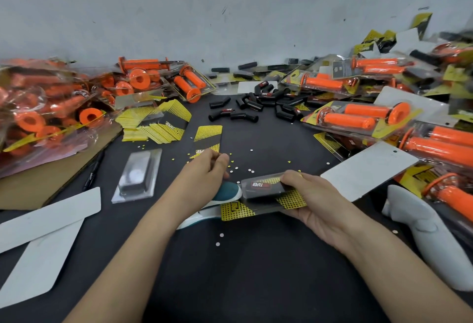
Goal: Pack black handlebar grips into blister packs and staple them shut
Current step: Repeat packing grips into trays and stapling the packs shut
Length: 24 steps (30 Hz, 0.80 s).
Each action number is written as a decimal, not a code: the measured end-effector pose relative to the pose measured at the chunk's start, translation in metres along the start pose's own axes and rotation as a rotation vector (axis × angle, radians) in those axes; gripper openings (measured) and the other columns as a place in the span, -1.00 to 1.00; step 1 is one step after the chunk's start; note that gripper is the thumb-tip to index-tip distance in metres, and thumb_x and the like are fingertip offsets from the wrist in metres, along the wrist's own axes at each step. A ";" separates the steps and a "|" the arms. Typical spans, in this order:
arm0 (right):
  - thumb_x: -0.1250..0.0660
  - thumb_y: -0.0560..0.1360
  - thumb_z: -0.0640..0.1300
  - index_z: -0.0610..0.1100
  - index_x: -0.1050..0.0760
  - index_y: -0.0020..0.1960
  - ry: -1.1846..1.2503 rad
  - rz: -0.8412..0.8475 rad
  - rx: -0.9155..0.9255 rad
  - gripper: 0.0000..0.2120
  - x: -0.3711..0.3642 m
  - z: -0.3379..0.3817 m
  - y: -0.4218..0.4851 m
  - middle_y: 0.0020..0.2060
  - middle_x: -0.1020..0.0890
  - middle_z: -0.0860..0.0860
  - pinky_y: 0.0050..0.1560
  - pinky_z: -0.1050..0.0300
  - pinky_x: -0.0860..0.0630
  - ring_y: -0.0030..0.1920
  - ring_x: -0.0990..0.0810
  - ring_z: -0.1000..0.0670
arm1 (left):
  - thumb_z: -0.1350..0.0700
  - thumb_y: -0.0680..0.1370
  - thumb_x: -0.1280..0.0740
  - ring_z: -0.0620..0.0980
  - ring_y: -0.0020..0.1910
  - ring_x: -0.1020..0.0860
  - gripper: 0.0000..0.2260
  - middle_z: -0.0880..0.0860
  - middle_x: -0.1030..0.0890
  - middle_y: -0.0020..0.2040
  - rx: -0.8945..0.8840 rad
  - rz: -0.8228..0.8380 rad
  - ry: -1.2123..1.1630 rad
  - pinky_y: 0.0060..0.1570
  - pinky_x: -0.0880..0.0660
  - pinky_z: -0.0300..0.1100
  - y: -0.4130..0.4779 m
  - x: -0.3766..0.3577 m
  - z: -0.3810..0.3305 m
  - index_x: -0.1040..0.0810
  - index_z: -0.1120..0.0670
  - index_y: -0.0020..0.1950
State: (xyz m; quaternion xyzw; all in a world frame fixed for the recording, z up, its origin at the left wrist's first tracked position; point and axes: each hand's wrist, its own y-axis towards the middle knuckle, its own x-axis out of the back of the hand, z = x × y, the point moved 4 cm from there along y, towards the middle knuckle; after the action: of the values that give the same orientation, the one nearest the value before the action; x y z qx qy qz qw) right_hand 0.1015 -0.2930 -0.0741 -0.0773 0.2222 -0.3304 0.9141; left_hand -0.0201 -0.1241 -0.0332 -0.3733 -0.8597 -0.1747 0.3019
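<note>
Blister pack holds yellow-dotted card and, seemingly, black handlebar grip.

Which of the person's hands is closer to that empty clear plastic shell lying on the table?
Left. The left hand is to the right of the empty shell; the right hand is farther right, holding a filled pack.

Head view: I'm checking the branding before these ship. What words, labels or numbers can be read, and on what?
"TAPER", upside down: on the black grip in the blister pack that the right hand holds.
"TAPER": on a loose black grip in the heap further back.
Logos on the yellow cards: too blurred to read.
Print on the packs of orange grips: too small to read.
</note>
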 end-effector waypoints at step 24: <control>-0.26 0.55 -0.28 -0.32 -0.53 0.12 -0.045 0.001 0.006 -0.81 -0.005 0.000 -0.002 0.18 -0.57 -0.36 0.14 -0.10 -0.62 0.08 -0.64 -0.21 | -0.01 0.66 0.00 0.08 0.17 -0.50 -0.70 0.00 -0.57 0.18 0.089 0.203 0.373 0.25 -0.42 0.09 0.009 -0.019 0.000 -0.52 -0.07 0.15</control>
State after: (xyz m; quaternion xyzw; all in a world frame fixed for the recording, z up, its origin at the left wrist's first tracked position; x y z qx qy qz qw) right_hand 0.0972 -0.2916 -0.0721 -0.0820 0.2006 -0.3287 0.9192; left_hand -0.0034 -0.1287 -0.0454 -0.4053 -0.7537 -0.1712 0.4882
